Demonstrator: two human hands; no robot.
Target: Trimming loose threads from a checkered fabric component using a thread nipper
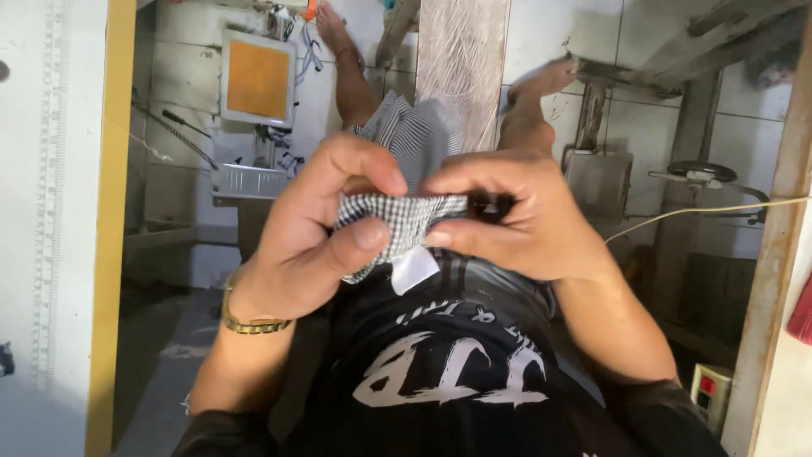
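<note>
A small piece of black-and-white checked cloth (397, 222) with a white tab at its lower edge is held up in front of my chest. My left hand (317, 228) pinches its left side between thumb and fingers. My right hand (516, 216) grips its right end and also holds a small dark object (491, 206) against the cloth; what that object is I cannot tell. A gold bracelet (249, 322) sits on my left wrist. Below the hands lies my black shirt (448, 364) with white print.
A white table edge with a yellow strip (110, 228) runs down the left. My bare legs and feet (529, 106) stretch over a tiled floor. A striped cloth (414, 131) lies on my lap. A framed orange board (258, 78), a white basket (249, 180) and a wooden post (774, 279) stand around.
</note>
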